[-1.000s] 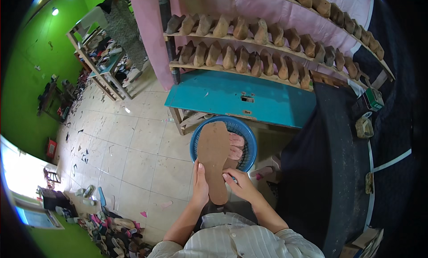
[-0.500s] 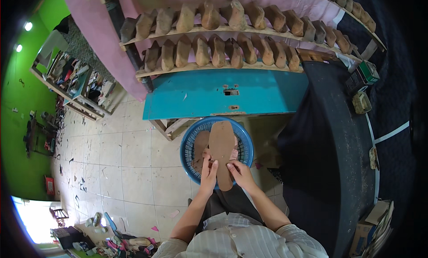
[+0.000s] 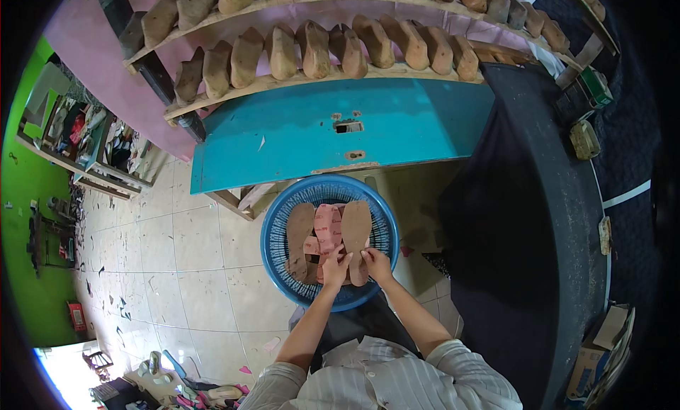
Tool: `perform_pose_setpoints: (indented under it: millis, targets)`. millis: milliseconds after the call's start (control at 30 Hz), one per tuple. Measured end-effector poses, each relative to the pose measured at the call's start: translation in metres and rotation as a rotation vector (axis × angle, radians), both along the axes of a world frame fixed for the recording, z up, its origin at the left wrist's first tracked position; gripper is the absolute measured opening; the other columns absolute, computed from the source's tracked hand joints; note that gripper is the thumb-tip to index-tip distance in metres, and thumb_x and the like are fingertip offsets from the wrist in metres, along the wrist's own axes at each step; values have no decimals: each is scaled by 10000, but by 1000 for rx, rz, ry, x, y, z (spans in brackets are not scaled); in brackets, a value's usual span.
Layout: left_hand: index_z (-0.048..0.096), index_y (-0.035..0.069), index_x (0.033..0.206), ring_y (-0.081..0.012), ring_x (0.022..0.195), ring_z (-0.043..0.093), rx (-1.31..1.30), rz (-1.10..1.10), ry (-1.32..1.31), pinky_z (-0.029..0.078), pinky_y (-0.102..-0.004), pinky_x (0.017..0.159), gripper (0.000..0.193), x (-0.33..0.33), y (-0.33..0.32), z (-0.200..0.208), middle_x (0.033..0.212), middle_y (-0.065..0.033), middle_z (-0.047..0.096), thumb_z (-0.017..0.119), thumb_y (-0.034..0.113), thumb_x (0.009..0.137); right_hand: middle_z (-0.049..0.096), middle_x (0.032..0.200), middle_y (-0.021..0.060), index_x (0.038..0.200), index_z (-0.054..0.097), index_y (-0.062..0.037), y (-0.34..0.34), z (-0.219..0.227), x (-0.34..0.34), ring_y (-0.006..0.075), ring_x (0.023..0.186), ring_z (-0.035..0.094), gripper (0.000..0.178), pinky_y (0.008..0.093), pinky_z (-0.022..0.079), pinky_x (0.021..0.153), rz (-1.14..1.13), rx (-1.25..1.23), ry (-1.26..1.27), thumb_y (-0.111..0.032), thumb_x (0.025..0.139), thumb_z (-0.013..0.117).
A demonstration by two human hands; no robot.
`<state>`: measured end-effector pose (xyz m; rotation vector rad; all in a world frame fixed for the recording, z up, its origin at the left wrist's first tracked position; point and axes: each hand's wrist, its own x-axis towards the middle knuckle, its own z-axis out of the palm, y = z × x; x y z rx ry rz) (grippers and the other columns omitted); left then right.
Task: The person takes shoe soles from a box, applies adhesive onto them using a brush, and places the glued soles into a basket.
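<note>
Brown insole between left fingers and right fingers, closed on its edges.

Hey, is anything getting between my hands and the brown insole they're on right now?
Nothing visible is: your left hand and right hand meet the brown insole directly, near its lower end. The pink piece lies left of it, in the blue basket, and doesn't separate either hand from it.
</note>
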<state>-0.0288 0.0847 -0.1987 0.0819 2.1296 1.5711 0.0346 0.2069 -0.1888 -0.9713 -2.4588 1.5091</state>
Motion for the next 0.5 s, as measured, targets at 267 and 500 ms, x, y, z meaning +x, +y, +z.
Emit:
perform_pose_setpoints:
  millis: [267,500]
  targets:
    - [580,18,1141,-315,774,658,-292,-101,295,519,-378,698,399,6,16,-14,837,-223,650,666,173,784,641,809,193,901,643,-20,0,-28,-1,331,769,632,216,377,476,677,-71,-11,-165,-221,877,569]
    - [619,9,999,-361,749,641,-472,-128,316,513,-409,678,283,4,26,-2,795,-217,642,668,172,772,631,826,236,887,647,-10,3,-48,-9,397,799,621,223,442,499,709,-40,136,-144,-224,840,607]
